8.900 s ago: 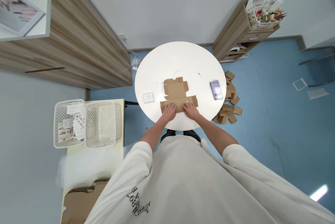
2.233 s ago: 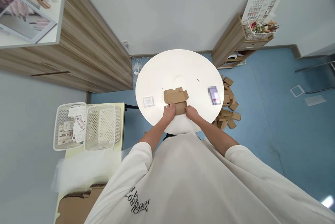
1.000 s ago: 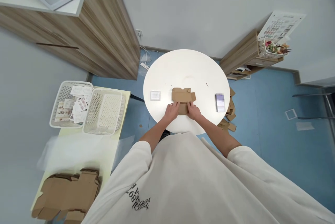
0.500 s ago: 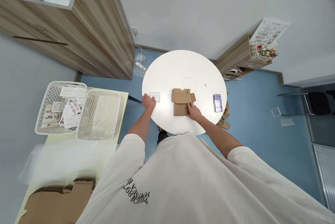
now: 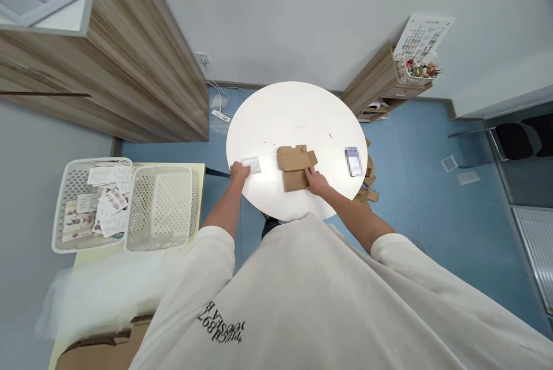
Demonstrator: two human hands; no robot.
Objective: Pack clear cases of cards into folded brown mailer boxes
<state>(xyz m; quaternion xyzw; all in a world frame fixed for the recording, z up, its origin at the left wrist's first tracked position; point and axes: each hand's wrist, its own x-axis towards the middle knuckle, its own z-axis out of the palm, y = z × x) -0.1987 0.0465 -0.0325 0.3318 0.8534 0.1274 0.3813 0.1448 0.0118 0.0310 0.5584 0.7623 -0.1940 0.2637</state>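
Observation:
On the round white table (image 5: 294, 110) lies a small brown cardboard box (image 5: 296, 158), its lid opened away from me with a flap sticking out to the right. My right hand (image 5: 317, 181) is closed on the box's right edge, thumb on the inner side. At the table's left edge my left hand (image 5: 239, 171) pinches the near left end of a small, flat, whitish clear packet (image 5: 252, 165); what is inside the packet is too small to make out. The packet lies a little left of the box, apart from it.
A pixelated, phone-like rectangle (image 5: 353, 161) lies at the table's right. Two white plastic baskets stand on the left side table, one with papers (image 5: 110, 206), the other basket (image 5: 192, 203) beside it. Brown cardboard pieces (image 5: 367, 194) lie on the floor at right. A wooden cabinet (image 5: 151, 59) rises at left.
My left hand has closed on the packet's end, and the packet has tilted slightly. My right hand stays on the cardboard box. The whole view has shifted a little.

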